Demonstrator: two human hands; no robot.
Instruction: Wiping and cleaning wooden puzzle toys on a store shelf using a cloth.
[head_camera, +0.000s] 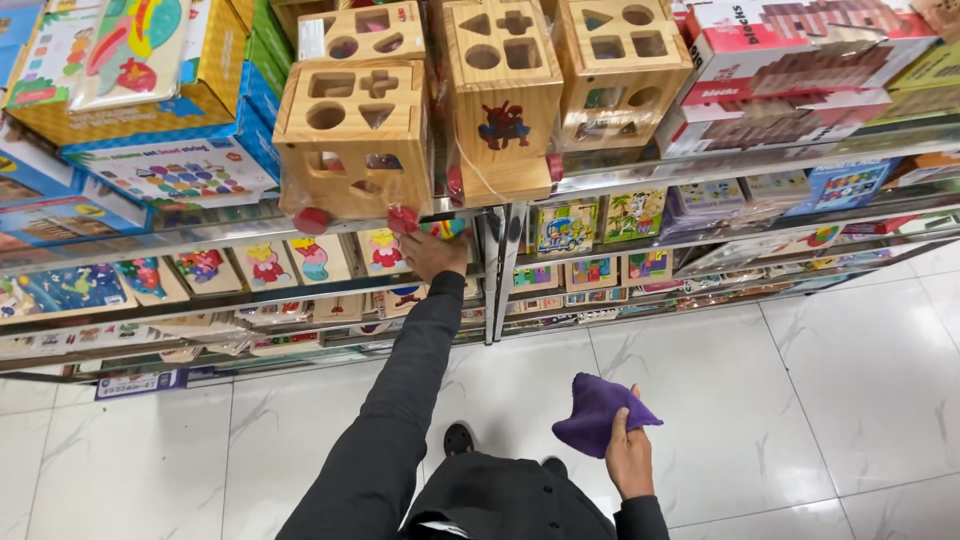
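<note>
My left hand (432, 253) reaches up to the metal shelf edge (250, 232), right under a wooden shape-sorter box (352, 140) with red wheels. Its fingers touch the box's lower front corner near one red wheel (403, 219); whether they grip it is unclear. My right hand (628, 455) hangs low over the white floor and holds a crumpled purple cloth (598, 412). Two more wooden sorter boxes (505, 95) stand to the right on the same shelf.
Metal shelves hold colourful puzzle boards (310, 258), boxed games (170, 170) at left and block sets (790, 60) at right. Lower shelves carry small picture puzzles (565, 228). White marble-look floor tiles (780, 400) lie below; my dark shoe (458, 438) shows.
</note>
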